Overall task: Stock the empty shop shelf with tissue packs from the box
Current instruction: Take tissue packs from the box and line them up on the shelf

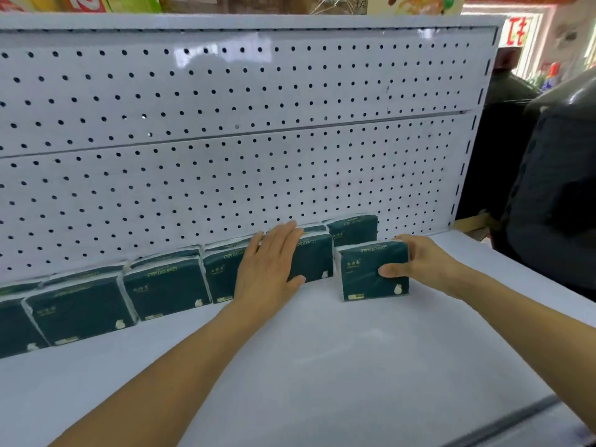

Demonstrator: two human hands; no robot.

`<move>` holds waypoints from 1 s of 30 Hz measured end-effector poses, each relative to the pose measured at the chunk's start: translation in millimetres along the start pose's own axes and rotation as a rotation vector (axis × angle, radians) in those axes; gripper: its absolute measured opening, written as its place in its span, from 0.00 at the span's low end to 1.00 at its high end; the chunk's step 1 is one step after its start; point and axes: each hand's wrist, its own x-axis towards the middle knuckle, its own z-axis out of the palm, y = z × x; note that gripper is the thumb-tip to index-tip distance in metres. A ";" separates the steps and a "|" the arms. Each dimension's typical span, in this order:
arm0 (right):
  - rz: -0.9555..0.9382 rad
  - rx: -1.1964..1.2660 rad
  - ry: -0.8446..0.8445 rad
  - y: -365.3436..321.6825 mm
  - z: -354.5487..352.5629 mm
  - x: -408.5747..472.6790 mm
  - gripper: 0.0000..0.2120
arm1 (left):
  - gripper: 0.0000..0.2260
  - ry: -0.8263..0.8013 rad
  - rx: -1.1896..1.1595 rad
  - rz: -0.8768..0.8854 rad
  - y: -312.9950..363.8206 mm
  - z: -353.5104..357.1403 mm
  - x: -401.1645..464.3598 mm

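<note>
Head view: right hand (429, 262) pinches upright tissue pack (374, 272), face forward; left hand (271, 266) flat on row (161, 285).

A shop: a white pegboard-backed shelf (322, 366) lined with identical tissue packs (167, 285).

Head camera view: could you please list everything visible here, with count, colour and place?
Tissue packs in the row: at least five, dark green, upright along the pegboard.
Held tissue pack: one, dark green, upright at the row's right end, in front of another pack.
Shelf: one, white, bare in front.
Pegboard: white, perforated, behind the shelf.
Goods on the upper shelf: several, mixed colours, top edge.
Dark bulky object: one, right of the shelf.
Left hand: flat on the row.
Right hand: gripping the held pack.
</note>
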 end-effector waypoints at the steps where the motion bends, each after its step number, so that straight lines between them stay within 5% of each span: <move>1: -0.001 -0.023 0.021 2.1 -3.7 4.0 0.13 | 0.38 -0.056 0.089 0.021 -3.7 3.9 5.7; 10: -0.029 -0.115 0.103 11.3 -12.0 46.9 0.14 | 0.39 -0.139 0.234 0.060 -11.8 21.7 25.9; 17: -0.049 -0.177 0.198 14.7 6.2 63.8 0.29 | 0.36 -0.090 0.238 0.049 -10.1 25.3 26.2; 24: -0.064 -0.126 0.221 10.3 19.6 66.3 0.22 | 0.35 -0.074 0.281 0.051 -7.8 26.9 25.7; 30: 0.008 -0.169 0.225 6.3 22.0 63.7 0.25 | 0.36 -0.160 0.307 0.028 -3.1 18.7 26.8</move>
